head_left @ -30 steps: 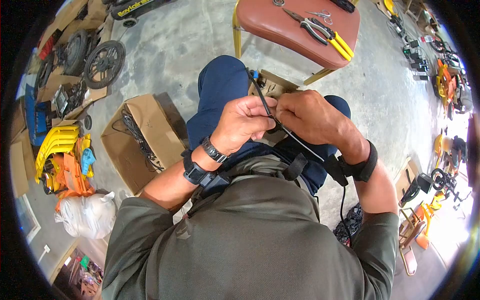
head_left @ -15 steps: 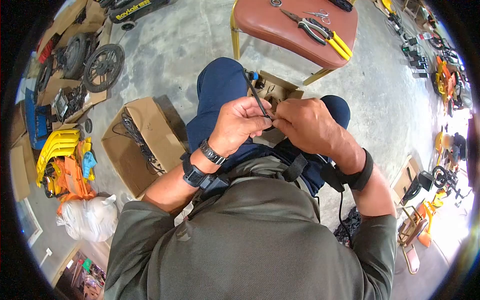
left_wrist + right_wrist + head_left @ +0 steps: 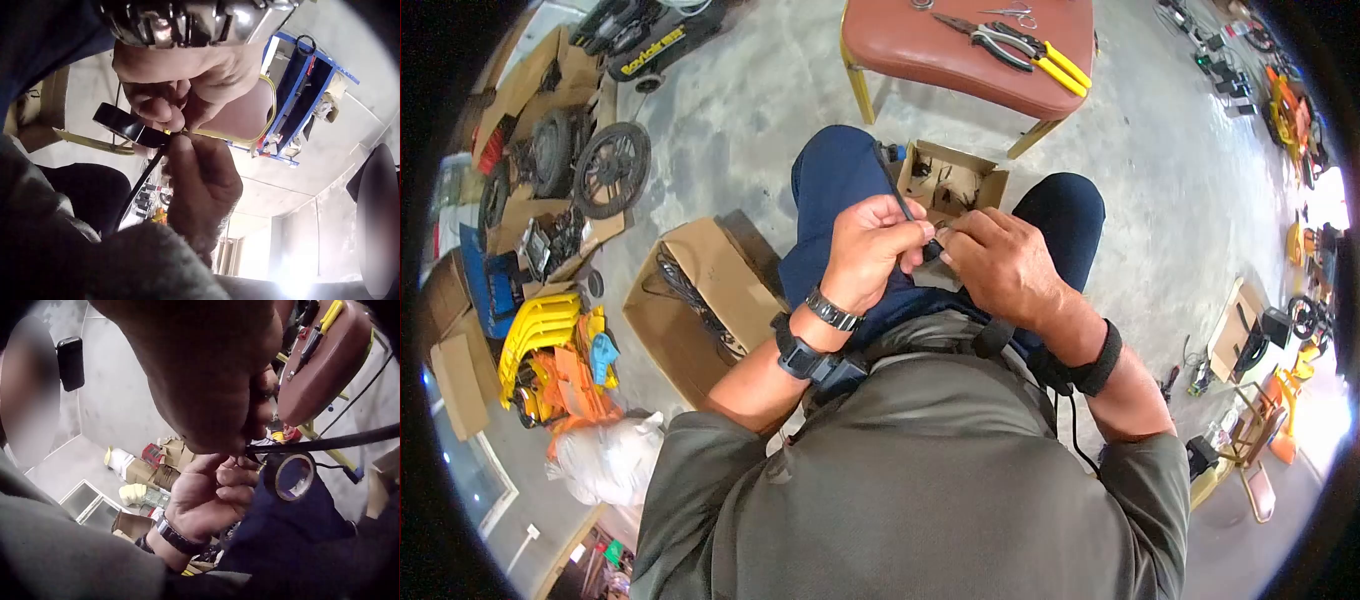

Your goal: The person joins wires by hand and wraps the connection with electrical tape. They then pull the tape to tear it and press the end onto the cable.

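My left hand [image 3: 865,255], with a metal watch at its wrist, pinches a thin black cable [image 3: 890,178] between thumb and fingers above my lap. Close against it, my right hand [image 3: 1005,262] pinches at the same spot, fingertips meeting the left ones. A roll of black tape [image 3: 115,120] hangs beside the left fingertips in the left wrist view. Its pale inner ring [image 3: 294,477] shows under the cable in the right wrist view. The exact spot being pinched is mostly hidden by the fingers.
Ahead stands a brown padded stool [image 3: 900,45] with yellow-handled pliers [image 3: 1025,52] and small scissors [image 3: 1012,14]. A small open carton [image 3: 990,190] sits between my knees. To my left is a larger cardboard box [image 3: 710,270] with coiled cables [image 3: 685,290].
The head view has shifted, with the stool higher in frame. My right hand has turned slightly and dropped; the pale-looking length that reached toward the lower right no longer shows.
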Demonstrator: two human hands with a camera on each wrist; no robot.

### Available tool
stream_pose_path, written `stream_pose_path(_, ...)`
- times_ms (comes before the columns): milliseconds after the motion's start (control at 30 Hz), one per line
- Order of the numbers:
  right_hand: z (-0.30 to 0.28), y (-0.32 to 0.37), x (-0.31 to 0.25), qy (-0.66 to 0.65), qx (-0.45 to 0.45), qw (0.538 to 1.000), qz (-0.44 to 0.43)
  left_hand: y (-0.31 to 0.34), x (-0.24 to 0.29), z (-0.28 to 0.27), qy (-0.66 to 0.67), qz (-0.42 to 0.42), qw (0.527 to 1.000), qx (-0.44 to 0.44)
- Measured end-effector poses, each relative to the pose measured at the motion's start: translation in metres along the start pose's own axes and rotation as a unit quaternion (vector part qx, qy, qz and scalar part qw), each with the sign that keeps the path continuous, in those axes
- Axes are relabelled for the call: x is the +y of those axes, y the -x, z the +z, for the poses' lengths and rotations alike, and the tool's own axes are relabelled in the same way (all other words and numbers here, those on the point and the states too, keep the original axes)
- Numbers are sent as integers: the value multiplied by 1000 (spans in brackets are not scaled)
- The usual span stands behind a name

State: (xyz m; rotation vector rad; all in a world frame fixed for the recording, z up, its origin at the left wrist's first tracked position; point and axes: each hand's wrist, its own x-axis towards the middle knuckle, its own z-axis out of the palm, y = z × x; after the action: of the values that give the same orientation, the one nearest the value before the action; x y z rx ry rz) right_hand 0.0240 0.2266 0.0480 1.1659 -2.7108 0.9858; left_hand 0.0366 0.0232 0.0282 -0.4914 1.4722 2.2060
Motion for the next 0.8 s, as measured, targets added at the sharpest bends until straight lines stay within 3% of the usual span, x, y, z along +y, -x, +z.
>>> stream_pose_path(67,0,8,1,-86,26,995,49,-2,2,0,3,3,1000,1)
stream_pose_path(100,-1,11,1,-153,6,981,121,-3,2,-2,5,10,1000,-4)
stream_pose_path(200,-6,13,7,-337,-78,890,297,-5,0,-3,9,24,1000,-13)
stream_pose_path(300,-8,2,9,-456,-111,805,363,-6,0,-3,7,39,999,-23)
stream_pose_path(400,-13,-10,10,-500,-183,751,391,-5,1,-3,-4,39,999,-25)
stream_pose_path(633,-2,-10,19,-440,-163,829,303,-4,5,-7,-58,40,997,-27)
stream_pose_path(667,-6,-10,19,-430,-159,836,302,-5,4,-10,-145,82,986,-10)
stream_pose_path(733,-11,-10,24,-408,-156,853,286,-6,7,-14,-314,166,935,20)
stream_pose_path(800,-15,-8,34,-382,-159,874,255,-9,22,-11,-465,386,796,39)
